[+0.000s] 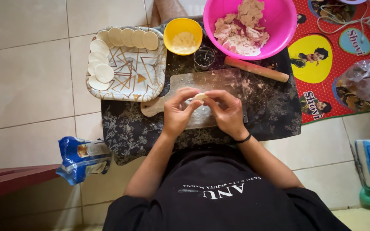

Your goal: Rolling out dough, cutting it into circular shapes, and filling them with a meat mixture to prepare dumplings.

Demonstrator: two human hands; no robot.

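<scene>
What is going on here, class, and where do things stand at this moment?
A seated person pinches a small piece of dough between the left hand and right hand, above a floured board. A patterned tray holds flat dough rounds along its rim. Beyond lie a rolling pin, a pink bowl of pale filling and a yellow bowl.

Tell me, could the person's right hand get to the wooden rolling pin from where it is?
Probably yes. The rolling pin lies bare on the dark cloth just beyond the right hand, nothing between. But both hands' fingers pinch a small dough piece, so it would need letting go first.
</scene>
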